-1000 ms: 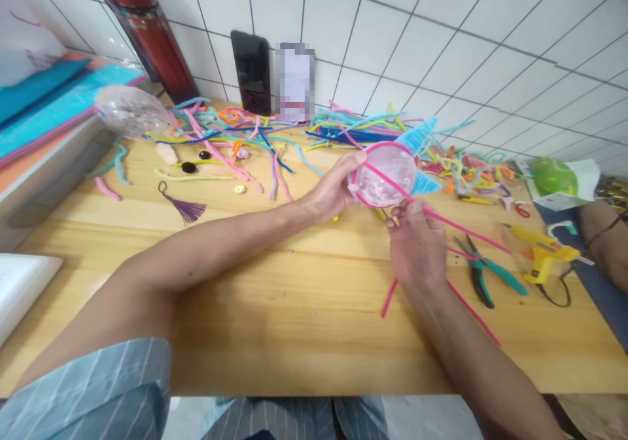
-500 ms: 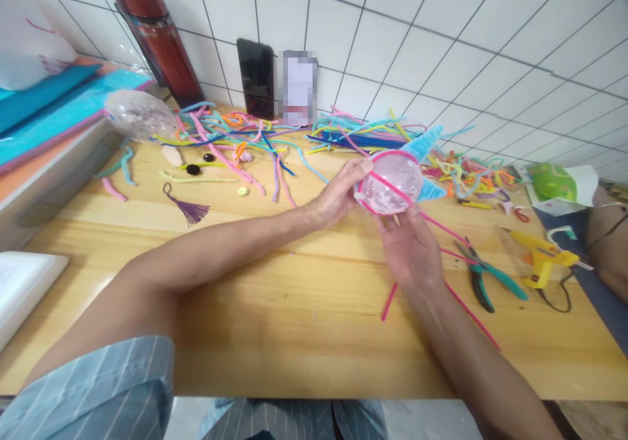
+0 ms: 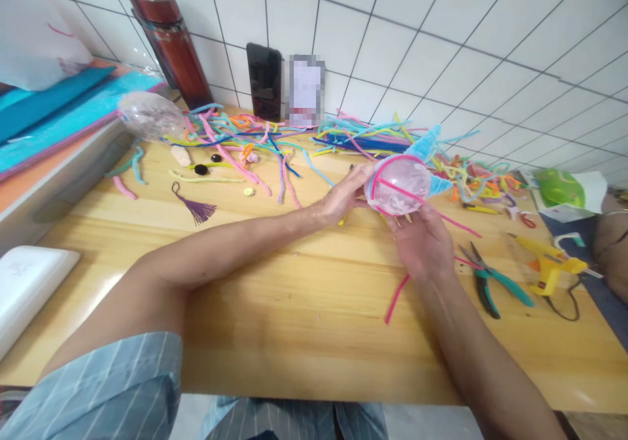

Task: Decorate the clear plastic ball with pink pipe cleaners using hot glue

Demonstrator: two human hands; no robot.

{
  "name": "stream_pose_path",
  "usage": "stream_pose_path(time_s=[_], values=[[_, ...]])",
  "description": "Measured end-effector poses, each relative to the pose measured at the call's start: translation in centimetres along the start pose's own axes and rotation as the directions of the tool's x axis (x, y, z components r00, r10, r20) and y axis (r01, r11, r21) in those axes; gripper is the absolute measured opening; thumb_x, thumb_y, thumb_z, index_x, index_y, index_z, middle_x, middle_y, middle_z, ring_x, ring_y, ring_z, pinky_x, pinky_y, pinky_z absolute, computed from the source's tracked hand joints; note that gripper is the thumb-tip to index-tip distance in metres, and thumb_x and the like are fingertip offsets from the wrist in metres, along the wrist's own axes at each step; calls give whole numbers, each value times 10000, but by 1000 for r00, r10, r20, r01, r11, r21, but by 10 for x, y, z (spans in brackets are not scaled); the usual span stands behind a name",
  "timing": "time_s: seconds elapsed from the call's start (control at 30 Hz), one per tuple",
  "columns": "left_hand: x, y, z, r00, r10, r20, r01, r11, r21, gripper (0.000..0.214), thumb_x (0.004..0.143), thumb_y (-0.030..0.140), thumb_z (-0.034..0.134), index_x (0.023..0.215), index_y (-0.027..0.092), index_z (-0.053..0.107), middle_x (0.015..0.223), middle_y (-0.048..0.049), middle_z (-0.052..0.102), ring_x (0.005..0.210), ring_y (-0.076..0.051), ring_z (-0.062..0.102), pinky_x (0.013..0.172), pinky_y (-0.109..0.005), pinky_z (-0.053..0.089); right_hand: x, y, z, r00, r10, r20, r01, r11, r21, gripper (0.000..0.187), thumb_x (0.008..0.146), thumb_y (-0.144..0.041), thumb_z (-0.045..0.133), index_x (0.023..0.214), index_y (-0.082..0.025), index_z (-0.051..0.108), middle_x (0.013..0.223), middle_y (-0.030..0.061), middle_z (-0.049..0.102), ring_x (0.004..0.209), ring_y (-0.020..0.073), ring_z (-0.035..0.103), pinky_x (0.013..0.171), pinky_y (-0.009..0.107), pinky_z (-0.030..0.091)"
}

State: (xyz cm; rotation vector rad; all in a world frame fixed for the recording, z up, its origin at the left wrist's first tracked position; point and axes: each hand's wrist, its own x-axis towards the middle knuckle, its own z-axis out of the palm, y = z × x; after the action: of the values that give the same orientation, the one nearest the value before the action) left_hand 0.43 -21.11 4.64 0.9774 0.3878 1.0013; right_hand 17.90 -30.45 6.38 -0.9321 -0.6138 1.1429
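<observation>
My left hand (image 3: 346, 195) grips the left side of a clear pinkish ball (image 3: 400, 182) held just above the wooden table (image 3: 275, 296). The ball carries light blue fuzzy cones (image 3: 426, 146) and a pink pipe cleaner (image 3: 422, 199) wrapped round it. My right hand (image 3: 424, 244) is under the ball's lower right, fingers closed on that pink pipe cleaner, whose loose end trails right towards the pliers. A second pink pipe cleaner (image 3: 396, 298) lies on the table beside my right wrist.
Many coloured pipe cleaners (image 3: 275, 136) lie along the back of the table. Teal-handled pliers (image 3: 490, 280) and a yellow glue gun (image 3: 552, 267) lie at the right. A red flask (image 3: 169, 41), a black phone (image 3: 265, 80), another clear ball (image 3: 147, 116) and a purple tassel (image 3: 199, 208) are at the back left.
Both hands have lifted the ball slightly up and to the right. The right hand has slid closer under the ball, drawing the pink pipe cleaner tighter against it.
</observation>
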Motion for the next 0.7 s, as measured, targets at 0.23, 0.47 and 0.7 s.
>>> stream_pose_path(time_s=[0.23, 0.47, 0.7], values=[[-4, 9, 4, 999, -43, -12, 44, 996, 76, 604, 1028, 743, 710, 1423, 288, 659, 1475, -72, 704, 1325, -309, 719, 973, -395, 682, 2, 0, -4, 1000, 17, -7, -17, 1000, 12, 144, 940, -359, 922, 1027, -306, 820, 1242, 13, 894, 1202, 221, 837, 1082, 417, 731], [0, 8, 2, 997, -62, -35, 65, 994, 93, 656, 917, 642, 792, 1433, 264, 643, 1452, -85, 725, 1257, -317, 746, 966, -436, 697, 2, -1, -4, 1000, 7, -5, -7, 1000, 5, 161, 914, -347, 939, 979, -293, 802, 1231, 25, 887, 1186, 223, 830, 1048, 395, 728], [3, 9, 1, 996, -77, -55, 79, 996, 44, 481, 961, 627, 724, 1269, 257, 702, 1271, -67, 753, 1151, -291, 753, 879, -403, 694, 1, -1, -2, 1000, -6, -30, 5, 1000, -30, 171, 905, -363, 948, 958, -306, 796, 1162, -11, 882, 1150, 203, 821, 1013, 374, 722]])
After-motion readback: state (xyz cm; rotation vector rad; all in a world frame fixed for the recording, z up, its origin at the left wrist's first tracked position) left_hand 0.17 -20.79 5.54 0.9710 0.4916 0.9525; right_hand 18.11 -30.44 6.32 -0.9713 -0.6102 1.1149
